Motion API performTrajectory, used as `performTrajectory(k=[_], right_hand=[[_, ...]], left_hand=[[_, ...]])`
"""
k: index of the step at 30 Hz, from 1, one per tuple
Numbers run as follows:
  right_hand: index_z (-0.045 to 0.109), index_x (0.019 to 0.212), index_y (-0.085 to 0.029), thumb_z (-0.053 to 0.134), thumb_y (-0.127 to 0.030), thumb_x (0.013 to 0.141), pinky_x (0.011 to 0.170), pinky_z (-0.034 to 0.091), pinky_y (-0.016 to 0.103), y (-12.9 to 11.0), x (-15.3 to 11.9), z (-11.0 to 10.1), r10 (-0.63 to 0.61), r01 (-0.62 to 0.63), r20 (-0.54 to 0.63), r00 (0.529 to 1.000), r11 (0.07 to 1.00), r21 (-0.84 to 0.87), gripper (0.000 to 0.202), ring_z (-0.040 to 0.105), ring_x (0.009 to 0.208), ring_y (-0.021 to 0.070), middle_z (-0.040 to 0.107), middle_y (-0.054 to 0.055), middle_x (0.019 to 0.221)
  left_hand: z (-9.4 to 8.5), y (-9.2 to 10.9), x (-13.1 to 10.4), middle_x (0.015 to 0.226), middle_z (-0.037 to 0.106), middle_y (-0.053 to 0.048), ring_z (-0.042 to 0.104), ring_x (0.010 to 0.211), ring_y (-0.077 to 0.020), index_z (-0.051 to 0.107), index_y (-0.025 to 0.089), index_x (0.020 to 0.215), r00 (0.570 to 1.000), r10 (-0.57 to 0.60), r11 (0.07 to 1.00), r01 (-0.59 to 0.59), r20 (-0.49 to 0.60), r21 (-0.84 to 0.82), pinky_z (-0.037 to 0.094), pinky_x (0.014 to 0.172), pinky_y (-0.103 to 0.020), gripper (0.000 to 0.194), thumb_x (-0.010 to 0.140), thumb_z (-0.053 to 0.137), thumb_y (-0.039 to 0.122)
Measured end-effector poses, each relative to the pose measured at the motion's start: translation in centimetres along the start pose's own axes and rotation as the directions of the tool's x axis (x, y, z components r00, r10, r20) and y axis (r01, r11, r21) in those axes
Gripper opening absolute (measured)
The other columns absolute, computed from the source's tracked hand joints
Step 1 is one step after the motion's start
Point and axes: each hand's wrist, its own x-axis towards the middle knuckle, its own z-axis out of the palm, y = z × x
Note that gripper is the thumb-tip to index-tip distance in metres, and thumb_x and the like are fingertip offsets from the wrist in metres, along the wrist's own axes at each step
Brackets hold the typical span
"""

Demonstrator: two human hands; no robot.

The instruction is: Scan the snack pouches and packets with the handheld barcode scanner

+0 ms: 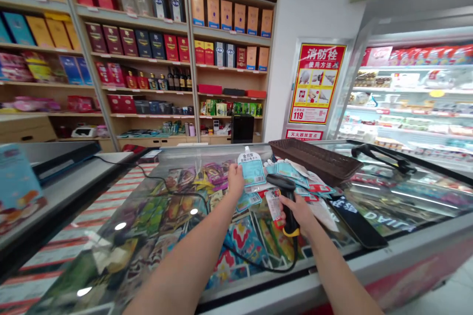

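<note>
My left hand pinches the left edge of a blue-and-white spouted pouch, its barcode corner facing me. In my right hand is a black barcode scanner with yellow trim, gripped by the handle, its head pointing left toward the pouch. A black cable loops from the scanner's base across the glass. Just behind and right of the scanner lies a heap of blue-and-white pouches with some red-and-white packs. Another red-and-white pack shows beside the scanner handle.
Under me, the glass-topped freezer holds packaged ice creams. A brown woven tray sits at its back, with a black sign at right. Shelves of boxes line the back wall; a lit chiller stands right.
</note>
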Motion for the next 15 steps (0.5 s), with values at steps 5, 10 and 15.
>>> performTrajectory(k=[5,10,15], right_hand=[[0.048,0.066,-0.019,0.071,-0.048,0.066,0.036,0.040,0.022,0.13,-0.54,0.65,0.051,-0.051,0.017,0.999,0.999,-0.007,0.037,0.046,0.033,0.0098,0.050,-0.005,0.040],[0.049,0.065,-0.018,0.070,-0.050,0.066,0.035,0.040,0.022,0.35,-0.35,0.93,0.048,-0.046,0.041,0.998,0.998,-0.036,0.038,0.047,0.032,0.0102,0.051,-0.004,0.039],[0.049,0.070,-0.018,0.072,-0.049,0.065,0.035,0.041,0.023,0.64,-0.42,0.87,0.043,-0.043,0.010,0.999,0.999,0.008,0.038,0.047,0.033,0.0101,0.049,-0.006,0.040]], left_hand=[[-0.81,0.08,0.51,0.073,0.053,0.001,0.053,0.074,-0.0148,0.046,0.021,0.077,0.998,-0.012,0.999,0.015,-0.069,0.030,0.043,0.073,-0.026,0.009,0.085,0.044,0.024],[-0.83,-0.02,0.66,0.072,0.054,0.001,0.053,0.073,-0.0148,0.046,0.021,0.075,0.995,-0.077,0.997,0.079,-0.067,0.025,0.043,0.071,-0.025,0.011,0.085,0.043,0.025],[-0.72,-0.41,0.54,0.076,0.056,0.000,0.055,0.077,-0.0154,0.048,0.020,0.077,0.996,-0.047,0.998,0.049,-0.071,0.038,0.044,0.074,-0.027,0.008,0.083,0.047,0.025]])
